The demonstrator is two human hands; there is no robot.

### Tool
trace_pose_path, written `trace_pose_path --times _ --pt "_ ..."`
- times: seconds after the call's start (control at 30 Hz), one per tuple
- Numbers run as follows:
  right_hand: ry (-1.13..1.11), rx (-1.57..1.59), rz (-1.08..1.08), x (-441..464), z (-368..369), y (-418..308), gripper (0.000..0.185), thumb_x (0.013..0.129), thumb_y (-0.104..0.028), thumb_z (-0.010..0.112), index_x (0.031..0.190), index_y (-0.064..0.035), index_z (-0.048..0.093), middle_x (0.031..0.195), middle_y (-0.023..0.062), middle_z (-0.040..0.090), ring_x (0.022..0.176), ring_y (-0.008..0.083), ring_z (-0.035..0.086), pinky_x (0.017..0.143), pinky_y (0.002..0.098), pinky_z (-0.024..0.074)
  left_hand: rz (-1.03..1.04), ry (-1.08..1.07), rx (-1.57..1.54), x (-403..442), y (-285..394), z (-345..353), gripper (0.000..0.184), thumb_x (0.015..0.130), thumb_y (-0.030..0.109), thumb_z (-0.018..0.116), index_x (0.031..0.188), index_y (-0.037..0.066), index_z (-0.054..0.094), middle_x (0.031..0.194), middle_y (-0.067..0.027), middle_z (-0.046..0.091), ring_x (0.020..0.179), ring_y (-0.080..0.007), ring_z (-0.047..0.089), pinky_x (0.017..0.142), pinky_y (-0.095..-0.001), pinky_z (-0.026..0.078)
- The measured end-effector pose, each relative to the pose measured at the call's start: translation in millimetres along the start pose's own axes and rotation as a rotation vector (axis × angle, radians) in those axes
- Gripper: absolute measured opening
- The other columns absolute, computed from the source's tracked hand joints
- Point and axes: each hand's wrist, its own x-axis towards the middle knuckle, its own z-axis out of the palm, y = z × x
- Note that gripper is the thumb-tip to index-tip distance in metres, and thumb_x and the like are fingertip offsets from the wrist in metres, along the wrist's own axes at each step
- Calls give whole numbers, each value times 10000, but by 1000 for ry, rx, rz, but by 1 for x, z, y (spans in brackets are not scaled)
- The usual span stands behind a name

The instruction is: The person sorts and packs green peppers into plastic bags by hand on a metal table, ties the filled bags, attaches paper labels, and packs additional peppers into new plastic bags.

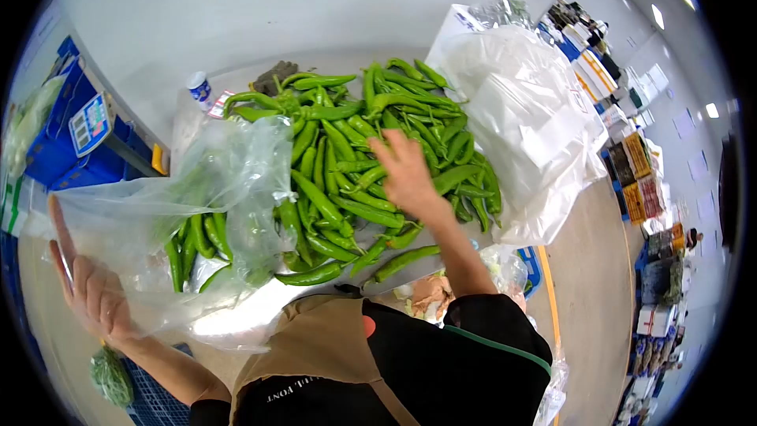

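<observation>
A heap of long green peppers (pixel 339 205) covers the table in front of me. My right hand (pixel 406 173) rests over the middle of this heap, fingers apart and touching peppers, with none lifted in it. On the left, my left hand (pixel 95 292) grips the edge of a clear plastic bag (pixel 142 229), its index finger stretched along the plastic. The bag's mouth spreads toward that hand. Several green peppers (pixel 201 241) lie inside it, partly blurred by the film.
A white plastic sack (pixel 520 126) stands at the right of the heap. Behind the bag are a scale display (pixel 91 124) and blue crates (pixel 59 142). A white-and-blue cup (pixel 199 91) and a dark rag (pixel 274 76) sit at the back. A wrapped green vegetable (pixel 112 376) is at lower left.
</observation>
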Motion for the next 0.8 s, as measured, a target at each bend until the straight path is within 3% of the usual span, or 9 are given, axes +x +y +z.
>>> trace_pose_path --times 0.1,0.17,0.37,0.4,0.5,0.53,0.67,0.77,0.8 --pt "-354 -188 316 -58 -9 73 1021 597 -98 762 1446 -161 199 1445 219 192 1354 399 187 1053 598 204 -14 28 -31 5 -5 -4 542 1003 390 257 1461 114 162 605 -38 333 377 -103 293 270 -258 251" --pt "-504 -149 443 -71 -16 88 1161 567 -181 829 1468 -233 98 1488 209 103 1378 407 114 1066 601 179 -21 54 -44 9 -6 -8 544 1002 398 256 1461 119 166 603 -40 334 374 -107 289 277 -263 248" --pt "-408 12 85 -116 10 135 742 573 -231 832 1246 -195 521 1499 186 95 1370 431 112 1024 637 213 -97 37 -32 5 13 -35 551 999 428 240 1458 129 179 596 -37 317 367 -119 266 291 -277 241" --pt "-350 15 94 -120 8 138 539 615 -211 803 1104 -107 601 1476 191 191 1351 402 208 1036 552 269 -97 38 -30 6 11 -35 551 999 432 234 1460 136 174 595 -36 311 367 -120 261 293 -277 241" --pt "73 383 246 -110 2 149 491 637 -177 773 1079 -49 601 1335 208 431 1229 373 425 994 440 371 -33 70 -33 9 -7 -16 543 1001 431 214 1473 177 129 597 -36 310 374 -118 267 295 -271 251" --pt "218 562 541 -98 1 152 449 662 -191 747 1044 -2 603 1137 211 585 1058 356 566 923 378 436 -35 54 -26 15 -16 -7 541 1001 426 207 1475 184 114 599 -41 321 379 -118 280 294 -267 253" --pt "-64 163 1145 -26 -17 202 668 643 -342 780 1146 29 544 1089 196 624 1033 316 595 909 419 447 -109 -2 14 30 -25 -3 521 1005 415 192 1475 218 85 606 -40 316 397 -116 272 300 -254 249" --pt "-134 -32 1181 -13 52 267 773 598 -418 815 1163 27 532 1117 203 615 1069 323 578 917 432 444 45 97 -7 30 -40 9 490 1009 413 167 1465 351 0 600 -31 286 406 -113 229 305 -251 254" --pt "-216 105 1294 -5 53 271 870 554 -456 842 1191 37 513 1147 221 597 1113 339 552 943 432 429 12 62 -16 30 -39 8 497 1007 421 167 1470 305 31 602 -34 285 407 -115 230 309 -254 240"
